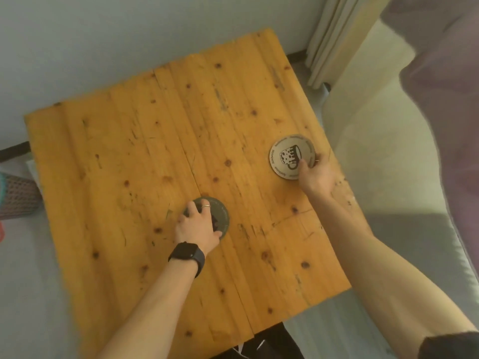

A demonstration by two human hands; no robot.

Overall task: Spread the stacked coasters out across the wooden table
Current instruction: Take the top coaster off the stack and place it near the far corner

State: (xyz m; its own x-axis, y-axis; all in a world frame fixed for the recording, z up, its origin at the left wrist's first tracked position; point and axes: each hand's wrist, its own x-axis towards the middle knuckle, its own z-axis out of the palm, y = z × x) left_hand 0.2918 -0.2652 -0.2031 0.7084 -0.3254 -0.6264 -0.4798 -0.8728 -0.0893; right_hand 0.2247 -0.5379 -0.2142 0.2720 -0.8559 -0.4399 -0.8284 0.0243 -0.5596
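Fingers [199,207] of the left hand [198,225] are spreading flat over a coaster [223,216] mid-bench [129,151], while the outstretched right hand [315,174] is pinching another coaster [287,156] near the right edge.

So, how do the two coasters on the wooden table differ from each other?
The right coaster shows its mug drawing almost fully; the left coaster is mostly covered by the left hand. The right one lies near the table's right edge, touched only at its rim by the right hand; the left one sits nearer the middle. Both are round, grey and flat.
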